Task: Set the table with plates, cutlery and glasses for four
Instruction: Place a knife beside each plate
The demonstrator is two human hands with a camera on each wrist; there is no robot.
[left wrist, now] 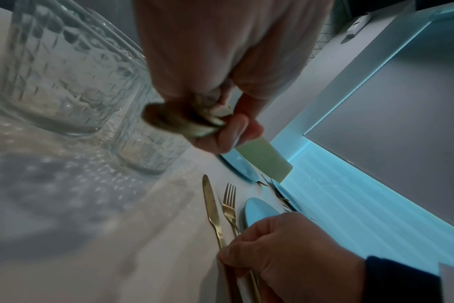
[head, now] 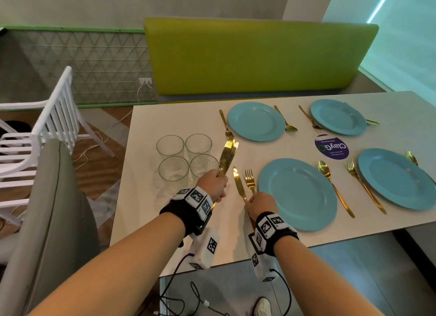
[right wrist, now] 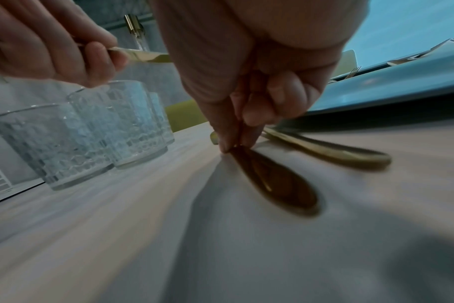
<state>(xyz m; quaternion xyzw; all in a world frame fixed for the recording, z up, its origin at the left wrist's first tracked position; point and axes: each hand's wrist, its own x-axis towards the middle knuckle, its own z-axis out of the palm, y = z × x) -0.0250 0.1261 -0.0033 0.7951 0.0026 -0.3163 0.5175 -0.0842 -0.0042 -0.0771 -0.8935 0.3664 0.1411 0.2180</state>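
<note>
Gold knife under pinching right hand

Head camera high, facing down, wrist cameras low (close), all sharing the glasses.

The white desk carries four blue plates, each flanked by gold cutlery. Four clear glasses stand clustered toward its left edge. A round purple sticker lies between the plates toward the right edge.
</note>
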